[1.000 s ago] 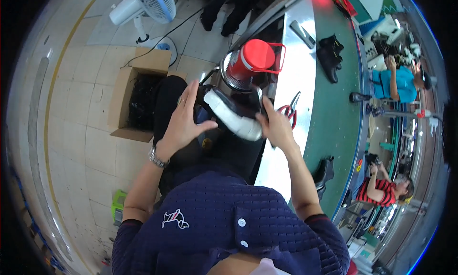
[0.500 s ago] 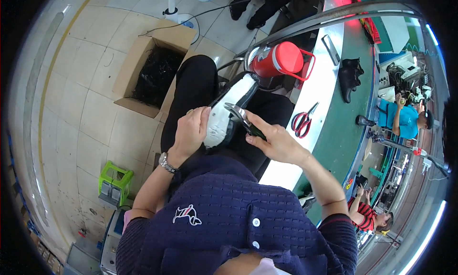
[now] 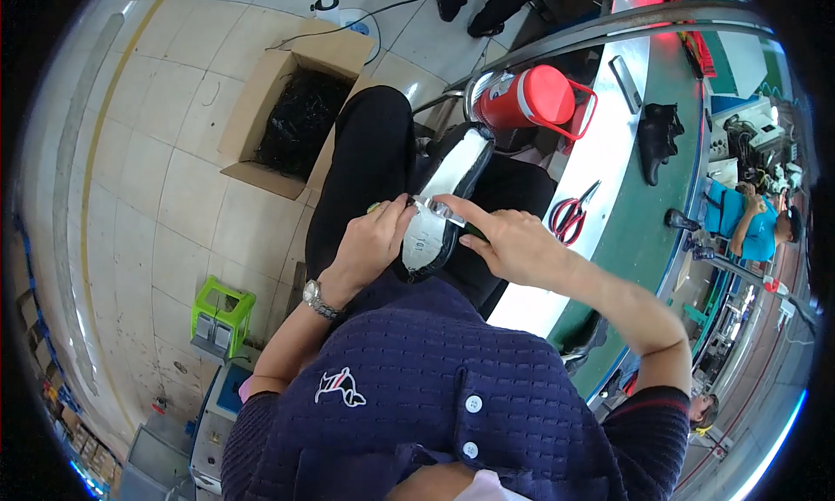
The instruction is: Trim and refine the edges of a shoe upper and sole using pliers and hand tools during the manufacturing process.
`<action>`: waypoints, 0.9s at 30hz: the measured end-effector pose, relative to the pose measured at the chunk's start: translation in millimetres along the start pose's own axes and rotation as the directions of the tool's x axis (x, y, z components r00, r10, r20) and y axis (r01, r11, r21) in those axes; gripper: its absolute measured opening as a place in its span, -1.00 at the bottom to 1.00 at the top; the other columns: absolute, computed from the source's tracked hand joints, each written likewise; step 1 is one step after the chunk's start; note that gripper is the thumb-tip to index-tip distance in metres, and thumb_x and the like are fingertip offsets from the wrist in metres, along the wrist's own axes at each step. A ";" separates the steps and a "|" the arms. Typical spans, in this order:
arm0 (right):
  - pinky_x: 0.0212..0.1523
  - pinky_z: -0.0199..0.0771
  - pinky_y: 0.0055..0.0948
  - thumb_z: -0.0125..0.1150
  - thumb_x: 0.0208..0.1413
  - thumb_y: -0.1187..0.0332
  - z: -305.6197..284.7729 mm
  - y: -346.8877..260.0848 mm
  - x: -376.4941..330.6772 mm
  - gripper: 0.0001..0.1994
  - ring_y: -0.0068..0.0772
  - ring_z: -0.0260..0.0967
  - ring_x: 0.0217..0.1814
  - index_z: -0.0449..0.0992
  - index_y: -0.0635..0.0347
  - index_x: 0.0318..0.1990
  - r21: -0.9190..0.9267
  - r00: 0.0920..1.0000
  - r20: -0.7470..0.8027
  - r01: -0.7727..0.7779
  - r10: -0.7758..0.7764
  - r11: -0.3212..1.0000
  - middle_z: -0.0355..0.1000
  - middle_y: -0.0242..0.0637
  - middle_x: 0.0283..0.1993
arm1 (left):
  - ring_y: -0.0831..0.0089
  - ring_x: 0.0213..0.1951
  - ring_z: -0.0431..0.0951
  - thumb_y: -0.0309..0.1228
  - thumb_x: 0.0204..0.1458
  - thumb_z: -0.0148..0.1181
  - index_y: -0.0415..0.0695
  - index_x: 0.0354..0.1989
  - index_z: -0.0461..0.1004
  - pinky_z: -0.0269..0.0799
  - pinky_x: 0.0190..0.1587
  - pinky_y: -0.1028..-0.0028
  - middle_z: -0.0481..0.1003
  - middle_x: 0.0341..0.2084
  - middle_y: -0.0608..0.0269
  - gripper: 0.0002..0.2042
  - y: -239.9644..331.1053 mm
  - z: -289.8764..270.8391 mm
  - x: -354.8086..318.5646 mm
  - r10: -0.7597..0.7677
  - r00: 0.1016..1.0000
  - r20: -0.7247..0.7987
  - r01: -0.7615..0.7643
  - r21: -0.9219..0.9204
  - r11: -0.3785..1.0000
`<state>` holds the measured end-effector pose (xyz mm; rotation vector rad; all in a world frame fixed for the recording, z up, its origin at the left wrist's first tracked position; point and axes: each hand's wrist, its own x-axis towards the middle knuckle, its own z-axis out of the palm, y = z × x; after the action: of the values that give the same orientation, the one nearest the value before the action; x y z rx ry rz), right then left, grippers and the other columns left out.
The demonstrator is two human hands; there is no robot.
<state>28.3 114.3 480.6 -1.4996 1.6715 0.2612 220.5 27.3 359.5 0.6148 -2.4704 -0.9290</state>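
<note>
A black shoe upper (image 3: 455, 172) lies across my lap, its white underside turned up and slanting away to the right. My left hand (image 3: 370, 244) grips the shoe's left edge near its middle, with the fingers closed and the fingertips by the white sole. In my right hand (image 3: 519, 249) is a pair of metal pincers (image 3: 445, 209), wrapped by the fingers with the index finger stretched along the tool. The pincer jaws lie across the white underside, close to my left fingertips. My right hand hides most of the handles.
Left of my knees stands a cardboard box (image 3: 246, 110) with black scraps. A red jug (image 3: 546, 96) sits ahead right. On the bench lie red-handled scissors (image 3: 569, 220) and black shoes (image 3: 658, 140). A green stool (image 3: 223, 314) stands left. Other people work at far right.
The pincers have moved from the shoe's right side across the white underside toward my left fingertips. My right elbow has swung outward. The whole view has shifted slightly.
</note>
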 end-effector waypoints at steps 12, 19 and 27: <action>-0.36 0.52 -0.11 0.13 0.15 0.35 48.2 12.8 -13.0 -0.36 0.01 0.47 -0.45 0.04 -0.26 0.36 0.090 0.925 -0.378 0.066 -0.027 0.994 0.48 -0.07 -0.43 | 0.47 0.22 0.24 -0.10 0.19 0.07 0.05 0.43 -0.09 0.14 0.25 0.43 0.17 0.28 0.30 -0.31 -11.8 27.2 40.3 -0.099 0.654 0.750 0.668 -0.634 -0.389; -0.37 0.47 -0.11 0.16 0.13 0.32 -20.4 -14.0 -30.6 -0.39 0.09 0.47 -0.47 0.10 0.01 0.34 0.031 0.997 -0.044 -0.065 0.066 0.997 0.44 0.00 -0.58 | 0.49 0.15 0.30 -0.19 0.16 0.12 -0.01 0.43 -0.15 0.22 0.17 0.50 0.23 0.21 0.16 -0.26 -6.8 23.4 47.7 -0.134 0.730 0.671 0.653 -0.741 -0.152; -0.49 0.47 -0.18 0.08 0.20 0.26 -28.2 28.1 17.9 -0.37 -0.03 0.46 -0.54 -0.01 -0.18 0.39 -0.321 0.944 -0.331 -0.115 0.002 0.940 0.45 -0.08 -0.55 | 0.53 0.12 0.31 -0.24 0.18 0.10 -0.03 0.43 -0.15 0.22 0.16 0.50 0.27 0.16 0.23 -0.28 -11.5 24.9 46.6 -0.135 0.732 0.668 0.662 -0.744 -0.088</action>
<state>-7.8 90.4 475.1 -1.8254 2.0150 0.3607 172.4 7.0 345.4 0.6523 -1.0148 -2.8830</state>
